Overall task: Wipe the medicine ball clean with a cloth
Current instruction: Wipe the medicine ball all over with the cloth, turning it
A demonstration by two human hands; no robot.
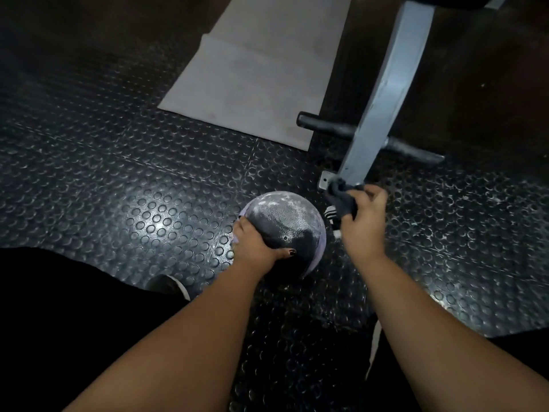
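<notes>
The left grip (255,244) clasps the medicine ball (289,223) from its near-left side: the fingers curl round the left flank and the thumb (285,253), its nail painted dark, lies across the near face. The ball is dark with a lilac band round its edge, and whitish dust covers its upper part. It sits low over the studded rubber floor (118,173). Whether it rests on the floor or is lifted slightly cannot be told.

The right grip (364,217) is clenched on a dark cloth (341,200), bunched between fingers and thumb. It is held just beside the ball's far-right side, apart from it, with no cloth touching the ball. Under this hand, between it and the ball, a shoe with white stripes (332,214) shows in part.

Just beyond the cloth stands the foot of a grey metal beam (386,93), which slants away toward the far right. A black crossbar (326,127) runs through it low down, and a small metal plate (324,179) lies at its base. Further out on the floor lies a pale grey mat (252,84), its near corner close to the crossbar. On the near left a dark shoe (169,285) pokes out from under black clothing — both bare forearms reach forward from the near edge.
</notes>
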